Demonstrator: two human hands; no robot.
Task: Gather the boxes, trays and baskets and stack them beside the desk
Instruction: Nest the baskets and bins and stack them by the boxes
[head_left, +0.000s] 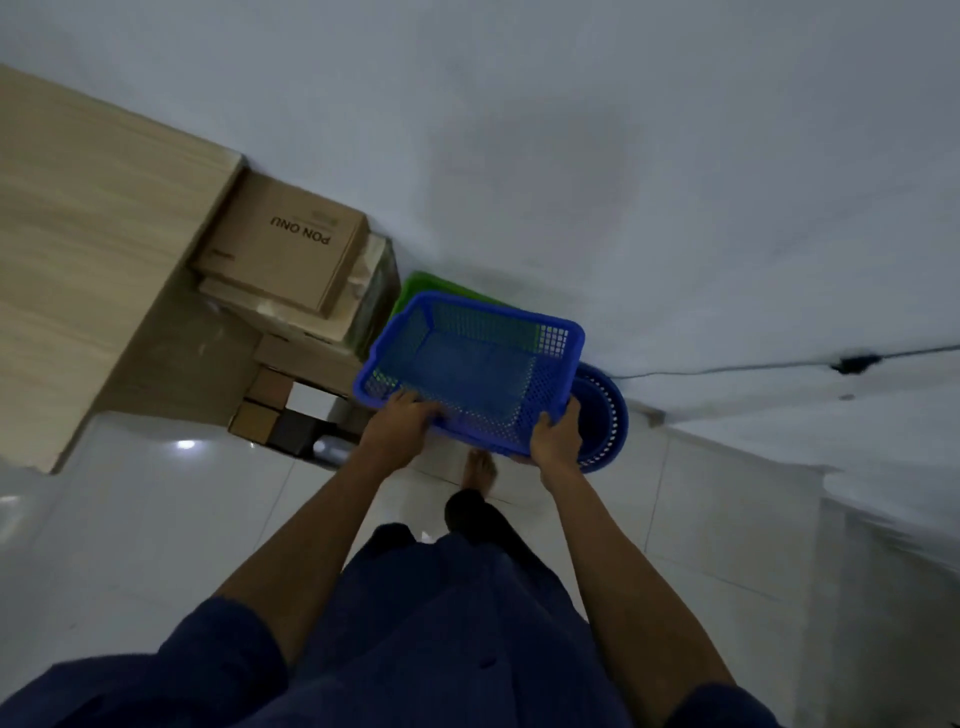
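Left hand grips the near rim of a blue perforated rectangular basket, fingers curled over the edge into the mesh. Right hand grips the near right corner of the same basket, fingers wrapped under it. The basket is held level above the floor, between the stacked cartons and a round blue slotted basket, which sits just to its right and partly under it. A green basket shows behind the far left corner, against the wall. To the left, a brown cardboard box tops a stack of cartons; its lid reads "PON ONU", printed upside down to the camera; the smaller print beside it is illegible. Lower small boxes lie at the foot of the stack, unmarked so far as can be seen. The stack stands hard against the end of the light wood bench. A bare foot rests on the white tiled floor. A thin cable runs along the wall on the right.
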